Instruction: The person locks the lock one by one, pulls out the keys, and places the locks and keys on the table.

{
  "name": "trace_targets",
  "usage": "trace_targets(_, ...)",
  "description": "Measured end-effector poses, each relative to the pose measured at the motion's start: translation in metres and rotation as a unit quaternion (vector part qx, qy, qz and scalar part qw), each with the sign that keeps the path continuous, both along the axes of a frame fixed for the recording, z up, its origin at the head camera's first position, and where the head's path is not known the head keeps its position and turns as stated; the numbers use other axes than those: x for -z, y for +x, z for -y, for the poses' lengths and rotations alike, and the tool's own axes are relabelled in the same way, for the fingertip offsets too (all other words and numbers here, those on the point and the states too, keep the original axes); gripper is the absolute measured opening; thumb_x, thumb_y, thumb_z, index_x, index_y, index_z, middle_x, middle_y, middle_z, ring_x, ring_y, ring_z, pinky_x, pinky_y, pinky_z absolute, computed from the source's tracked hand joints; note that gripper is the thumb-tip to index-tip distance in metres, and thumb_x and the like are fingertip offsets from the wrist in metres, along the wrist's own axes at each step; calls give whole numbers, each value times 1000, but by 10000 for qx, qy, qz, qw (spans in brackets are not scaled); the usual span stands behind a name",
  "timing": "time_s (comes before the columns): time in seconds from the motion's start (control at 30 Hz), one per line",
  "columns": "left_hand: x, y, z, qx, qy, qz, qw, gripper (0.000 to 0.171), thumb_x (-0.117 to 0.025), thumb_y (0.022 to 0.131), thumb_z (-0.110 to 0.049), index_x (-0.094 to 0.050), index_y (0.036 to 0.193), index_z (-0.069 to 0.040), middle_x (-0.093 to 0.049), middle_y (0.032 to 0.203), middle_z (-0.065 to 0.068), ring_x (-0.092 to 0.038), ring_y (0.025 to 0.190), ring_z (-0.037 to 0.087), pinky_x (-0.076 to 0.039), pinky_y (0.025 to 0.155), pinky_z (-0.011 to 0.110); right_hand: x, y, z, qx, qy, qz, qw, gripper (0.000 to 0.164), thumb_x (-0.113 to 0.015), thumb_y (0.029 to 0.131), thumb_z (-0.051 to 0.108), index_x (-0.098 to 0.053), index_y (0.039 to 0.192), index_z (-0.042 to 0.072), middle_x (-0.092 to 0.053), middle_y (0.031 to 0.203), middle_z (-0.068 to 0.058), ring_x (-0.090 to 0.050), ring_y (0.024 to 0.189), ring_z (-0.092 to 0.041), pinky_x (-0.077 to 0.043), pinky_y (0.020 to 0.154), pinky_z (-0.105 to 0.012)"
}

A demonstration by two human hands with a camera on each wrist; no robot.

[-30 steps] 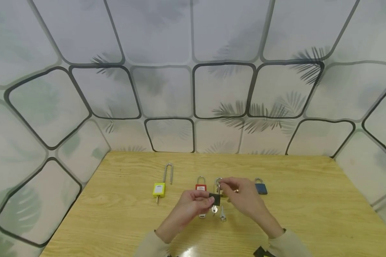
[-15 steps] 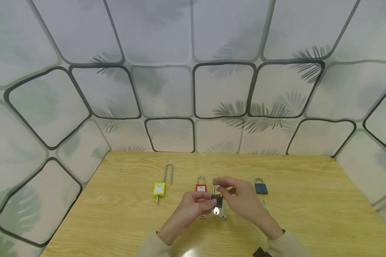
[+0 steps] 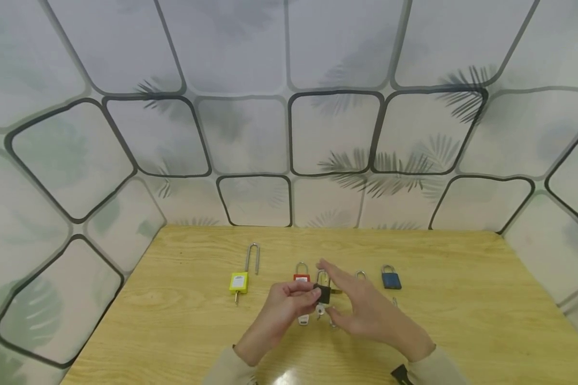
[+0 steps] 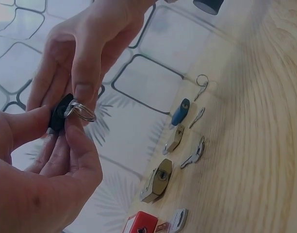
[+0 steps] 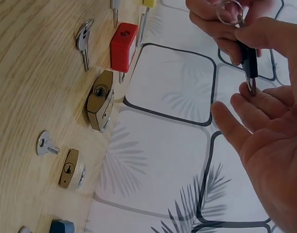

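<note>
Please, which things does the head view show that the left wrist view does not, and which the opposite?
Only the head view shows the yellow padlock.

Only the left wrist view shows the keyholes of the large brass padlock and the small brass padlock.

Both share the left hand pinching the black padlock, the right hand close to it, the red padlock, the blue padlock and the wooden table.

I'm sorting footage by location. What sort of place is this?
Probably a booth or partitioned work corner: a leafy patterned backdrop encloses the wooden table on three sides, a yellow padlock and blue padlock lie on it, and the left hand holds a black padlock.
</note>
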State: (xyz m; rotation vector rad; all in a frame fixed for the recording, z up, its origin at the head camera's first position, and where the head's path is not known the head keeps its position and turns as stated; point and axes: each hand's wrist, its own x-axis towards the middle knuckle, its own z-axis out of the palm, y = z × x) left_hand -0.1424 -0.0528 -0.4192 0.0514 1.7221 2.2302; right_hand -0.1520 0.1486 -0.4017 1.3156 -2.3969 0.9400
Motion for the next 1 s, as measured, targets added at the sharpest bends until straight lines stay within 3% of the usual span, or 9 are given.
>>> trace_targets(0.3,0,0,-3,50,186,58,9998,10,-71,86,-5,-67,93,1,-75,81,-1,-67,74,11,-57,68,19,3,-2,-1,0,-290,-593,9978,83,-76,70,1,-39,143,-7,-56,135,-25,-56,117,-29,-58,84,-46)
trace_targets(0.5,1,0,1,207,-85,-133,9997,18,-71,87,-10,-67,96,5,-73,81,-4,-66,76,11,-56,73,26,3,-2,2,10,-320,-815,9962,74,-75,68,1,-48,137,-8,-63,128,-23,-63,107,-23,-58,83,-43)
trace_targets(0.63,0,0,3,302,-233,-178,9991,19,-72,87,-12,-68,96,4,-72,82,-6,-65,78,12,-55,77,31,5,-1,2,-58,-319,-791,9963,71,-73,67,-2,-50,134,-9,-63,126,-24,-62,108,-25,-58,84,-43)
trace_targets(1.0,2,-1,4,265,-179,-23,9995,19,-74,85,-9,-70,98,5,-74,81,-7,-65,75,10,-57,73,26,11,2,3,-37,-318,-768,9965,66,-71,69,-3,-52,132,-7,-64,125,-23,-62,108,-22,-61,77,-39)
